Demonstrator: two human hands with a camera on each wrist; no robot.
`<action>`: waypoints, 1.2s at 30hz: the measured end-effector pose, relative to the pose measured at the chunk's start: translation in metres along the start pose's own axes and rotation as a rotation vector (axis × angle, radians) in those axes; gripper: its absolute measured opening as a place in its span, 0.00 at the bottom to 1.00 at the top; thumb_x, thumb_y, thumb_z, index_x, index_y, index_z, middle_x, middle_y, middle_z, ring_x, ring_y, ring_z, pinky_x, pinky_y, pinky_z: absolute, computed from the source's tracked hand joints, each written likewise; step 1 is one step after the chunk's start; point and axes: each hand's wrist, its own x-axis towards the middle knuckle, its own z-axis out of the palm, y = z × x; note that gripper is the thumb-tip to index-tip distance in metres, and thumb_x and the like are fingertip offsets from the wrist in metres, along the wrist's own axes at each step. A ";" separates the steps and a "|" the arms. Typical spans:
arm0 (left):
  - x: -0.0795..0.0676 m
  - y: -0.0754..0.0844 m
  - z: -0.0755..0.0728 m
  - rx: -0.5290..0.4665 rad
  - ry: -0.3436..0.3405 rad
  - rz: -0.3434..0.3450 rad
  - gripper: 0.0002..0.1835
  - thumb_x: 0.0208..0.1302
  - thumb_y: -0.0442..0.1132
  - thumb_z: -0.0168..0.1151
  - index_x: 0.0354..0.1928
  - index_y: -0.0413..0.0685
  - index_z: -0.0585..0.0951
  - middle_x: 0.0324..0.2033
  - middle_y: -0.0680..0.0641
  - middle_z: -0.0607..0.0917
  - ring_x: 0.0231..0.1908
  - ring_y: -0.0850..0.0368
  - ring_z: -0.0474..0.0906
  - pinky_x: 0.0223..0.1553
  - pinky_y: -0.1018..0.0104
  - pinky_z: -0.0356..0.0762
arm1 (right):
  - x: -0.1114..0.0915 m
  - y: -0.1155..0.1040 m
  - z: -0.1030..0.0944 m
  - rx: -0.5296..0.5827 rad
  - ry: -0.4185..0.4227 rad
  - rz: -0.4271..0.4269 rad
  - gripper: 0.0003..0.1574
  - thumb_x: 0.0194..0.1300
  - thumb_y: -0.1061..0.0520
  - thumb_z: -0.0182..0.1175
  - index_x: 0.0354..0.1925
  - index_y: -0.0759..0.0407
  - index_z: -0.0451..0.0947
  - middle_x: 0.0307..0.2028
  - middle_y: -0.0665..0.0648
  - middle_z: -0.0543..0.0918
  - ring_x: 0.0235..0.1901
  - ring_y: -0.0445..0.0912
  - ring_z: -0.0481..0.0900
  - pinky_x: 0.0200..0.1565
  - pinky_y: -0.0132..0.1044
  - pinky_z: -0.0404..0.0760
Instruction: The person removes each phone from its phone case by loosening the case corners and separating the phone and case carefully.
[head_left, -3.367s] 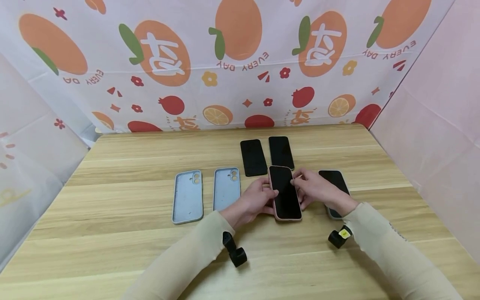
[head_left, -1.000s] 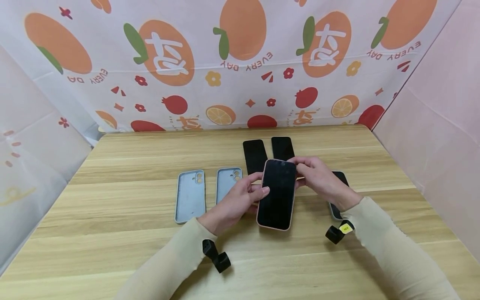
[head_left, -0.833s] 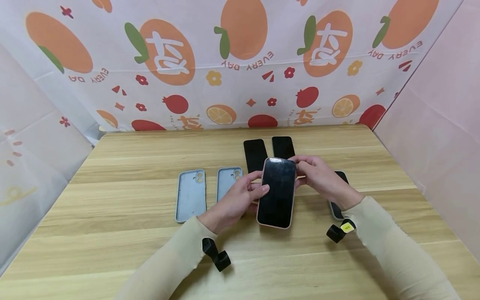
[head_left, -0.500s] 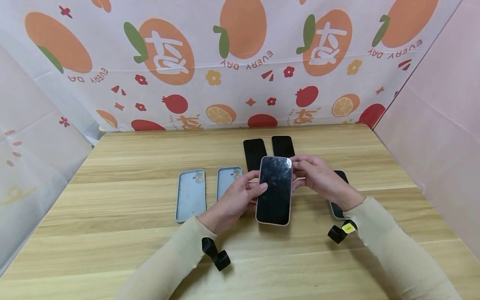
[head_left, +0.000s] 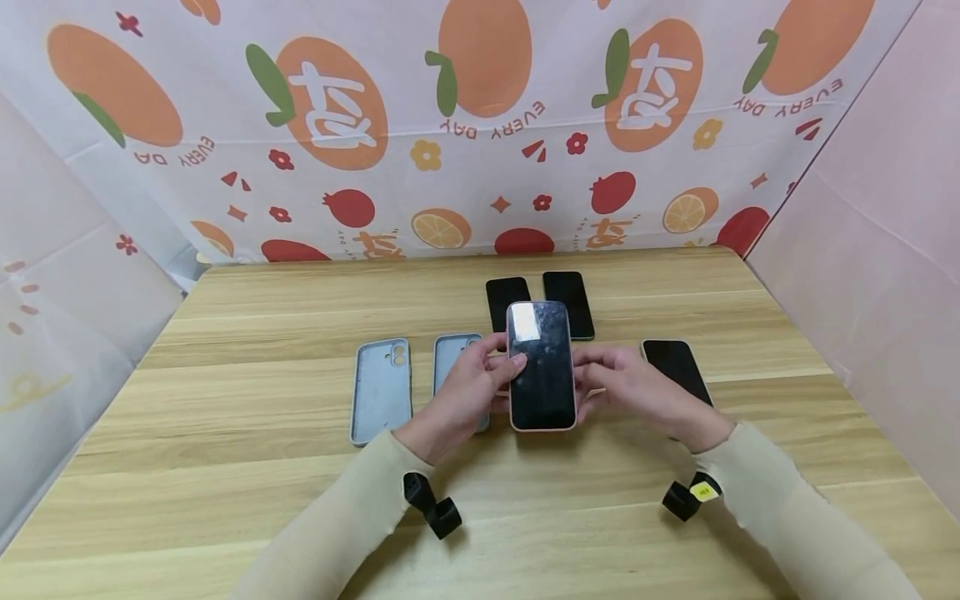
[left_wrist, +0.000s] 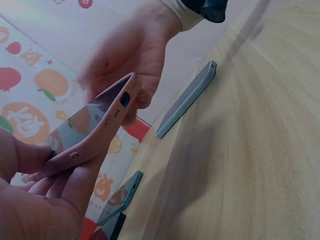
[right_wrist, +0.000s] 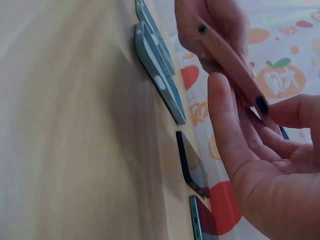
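A black-screened smartphone in a pink case (head_left: 542,367) is raised over the table, its screen facing up. My left hand (head_left: 465,387) grips its left edge, thumb on the front and fingers behind. At the opposite edge is my right hand (head_left: 618,383); in the right wrist view its thumb (right_wrist: 295,111) meets the edge while other fingers reach behind. Close by, the left wrist view shows the pink case's side (left_wrist: 107,120) with its cutouts.
Two pale blue phone cases (head_left: 381,392) (head_left: 448,358) lie left of the hands. Two dark phones (head_left: 507,300) (head_left: 568,304) lie behind. Another phone (head_left: 677,367) lies at right, partly under my right forearm. Printed fabric (head_left: 480,183) stands behind the wooden table (head_left: 225,375).
The pink-cased phone has been lifted from the table, then shifted slightly left and back. My right hand has slid from its top right corner down along the right edge.
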 end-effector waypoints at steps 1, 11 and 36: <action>0.000 0.000 0.000 -0.004 0.007 0.002 0.17 0.75 0.41 0.54 0.63 0.53 0.72 0.47 0.43 0.88 0.39 0.55 0.86 0.40 0.57 0.87 | -0.001 0.001 0.002 -0.017 -0.005 0.000 0.20 0.76 0.60 0.44 0.59 0.69 0.70 0.41 0.63 0.83 0.38 0.51 0.83 0.44 0.44 0.87; 0.000 -0.002 0.001 -0.054 0.043 0.051 0.17 0.75 0.39 0.53 0.63 0.49 0.71 0.49 0.40 0.87 0.42 0.53 0.87 0.45 0.53 0.86 | -0.004 0.004 0.017 0.031 -0.059 -0.054 0.33 0.73 0.62 0.53 0.71 0.64 0.54 0.60 0.71 0.78 0.47 0.50 0.85 0.51 0.40 0.85; -0.001 0.000 0.000 -0.124 0.037 0.062 0.18 0.76 0.38 0.51 0.64 0.47 0.70 0.51 0.38 0.86 0.43 0.49 0.88 0.42 0.53 0.86 | -0.006 0.007 0.027 0.130 -0.027 -0.118 0.42 0.68 0.71 0.52 0.74 0.62 0.49 0.67 0.73 0.69 0.55 0.48 0.81 0.54 0.43 0.83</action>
